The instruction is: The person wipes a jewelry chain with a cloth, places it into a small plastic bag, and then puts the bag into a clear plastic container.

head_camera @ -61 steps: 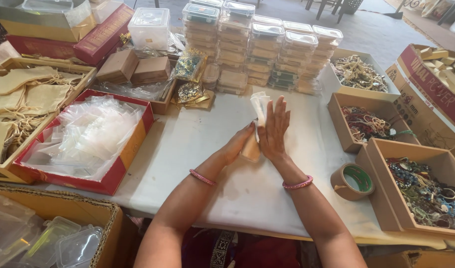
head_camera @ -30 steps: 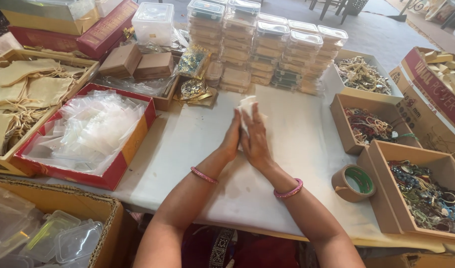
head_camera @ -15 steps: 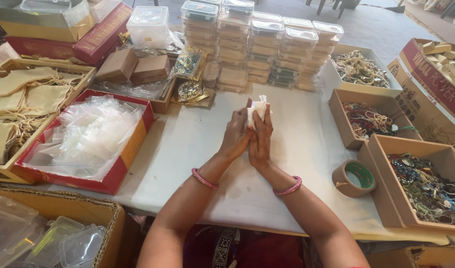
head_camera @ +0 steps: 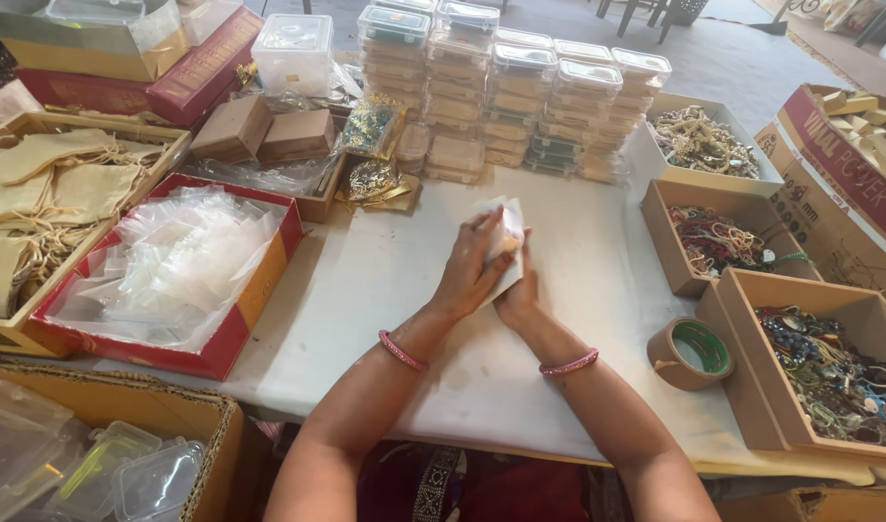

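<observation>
Leftmost, a shallow wooden tray [head_camera: 163, 145] of beige drawstring pouches [head_camera: 47, 184]. Beside it, a red box [head_camera: 240, 329] heaped with clear plastic bags [head_camera: 172, 266]. Below these, at the near edge, a cardboard carton [head_camera: 172, 416] of clear plastic containers [head_camera: 124, 474].

Behind the red box — two small brown boxes [head_camera: 264, 130], a clear lidded tub [head_camera: 293, 48], and gold-and-green trinkets [head_camera: 371, 155] in loose wrap.

Centre, on the white table [head_camera: 366, 280]: left hand [head_camera: 472, 271] and right hand [head_camera: 518, 290], each wrist with a pink bangle, closed around a small white packet [head_camera: 506, 237]. The left hand wraps over it from the left; the right hand sits under and behind it, fingers mostly hidden. The packet stands above the table's middle, its top edge showing over the fingers; whether it touches the table cannot be told.

Behind the hands, stacks of clear lidded containers [head_camera: 520, 97] with tan contents.

Right of the hands — a roll of brown tape [head_camera: 689, 353] lying flat, then three open cardboard boxes of jewellery: pale pieces [head_camera: 699, 140] farthest, mixed beads [head_camera: 718, 242] in the middle, dark strands [head_camera: 829, 372] nearest. At the far right, a red-printed carton [head_camera: 839, 164].
</observation>
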